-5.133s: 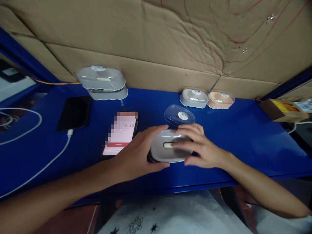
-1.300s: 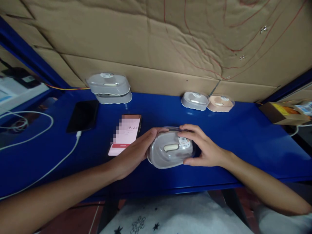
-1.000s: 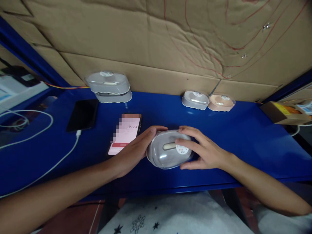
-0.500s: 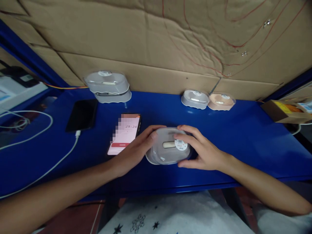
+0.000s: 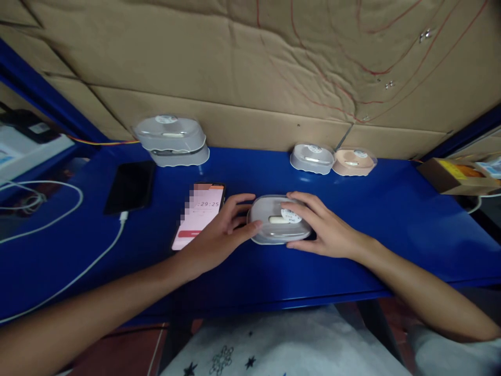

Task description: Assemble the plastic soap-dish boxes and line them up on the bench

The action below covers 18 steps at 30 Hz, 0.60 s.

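A grey oval box (image 5: pixel 266 230) with a clear lid, a pale handle and a round white label sits on the blue table, near its front edge. My right hand (image 5: pixel 326 227) grips its right side, fingers over the lid and label, thumb at the near edge. At the box's left end is my left hand (image 5: pixel 223 230), its thumb touching the lid and its other fingers apart and bent beside the far left side. The left forearm passes close to a lit phone (image 5: pixel 203 209) showing a timer.
Stacked grey boxes (image 5: pixel 176 138) stand at the back left. A small grey box (image 5: pixel 312 159) and a peach one (image 5: pixel 354 162) are at the back right. A dark phone (image 5: pixel 131 185) with a white cable lies left. An open carton (image 5: pixel 450 177) stands far right.
The box has moved slightly away from me and to the right, and looks more level. My left hand has loosened, its fingers spreading. My right hand has shifted slightly forward with the box.
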Available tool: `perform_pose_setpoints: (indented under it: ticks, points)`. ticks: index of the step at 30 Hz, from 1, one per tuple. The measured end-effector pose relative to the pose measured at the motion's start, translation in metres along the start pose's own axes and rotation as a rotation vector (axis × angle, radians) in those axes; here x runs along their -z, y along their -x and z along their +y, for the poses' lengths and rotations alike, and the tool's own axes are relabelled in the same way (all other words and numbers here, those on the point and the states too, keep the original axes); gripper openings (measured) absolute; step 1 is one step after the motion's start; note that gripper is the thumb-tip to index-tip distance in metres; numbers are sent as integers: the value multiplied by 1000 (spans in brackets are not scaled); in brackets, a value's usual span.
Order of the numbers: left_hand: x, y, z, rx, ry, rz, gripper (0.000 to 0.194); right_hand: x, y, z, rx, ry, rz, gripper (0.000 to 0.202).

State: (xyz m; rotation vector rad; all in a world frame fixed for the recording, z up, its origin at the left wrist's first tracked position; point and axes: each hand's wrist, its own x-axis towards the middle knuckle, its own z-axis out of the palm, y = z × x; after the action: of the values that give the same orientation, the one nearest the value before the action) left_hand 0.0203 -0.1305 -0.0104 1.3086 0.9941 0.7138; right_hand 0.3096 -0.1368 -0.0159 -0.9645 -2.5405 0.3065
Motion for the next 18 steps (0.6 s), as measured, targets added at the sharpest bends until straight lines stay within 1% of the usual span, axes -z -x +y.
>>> perform_pose_setpoints:
  ticks: [2,4,6,8,10,12,14,16,18]
  points:
    - [2,-1,-5,-57,-91,-25,55,12,3,6,-49,5,-61,78]
    - [4,0,-7,-133,-229,-40,45,29,9,14,-108,-10,-119,76]
    - [5,4,-7,-275,-443,7,37,46,20,26,-165,-6,-142,73]
    - [7,7,-5,-432,-687,74,35,61,38,40,-223,21,-116,70]
    - [7,9,-5,-545,-902,116,38,74,64,56,-298,50,-65,72]
    - [8,9,-5,-611,-1048,130,42,85,95,75,-397,115,-18,74]
    - [9,7,-7,-636,-1140,124,44,97,128,95,-549,237,15,69]
    - [10,5,-10,-642,-1193,111,44,111,160,118,-705,365,6,70]
    - [11,3,-12,-646,-1242,102,46,125,184,144,-886,526,7,66]
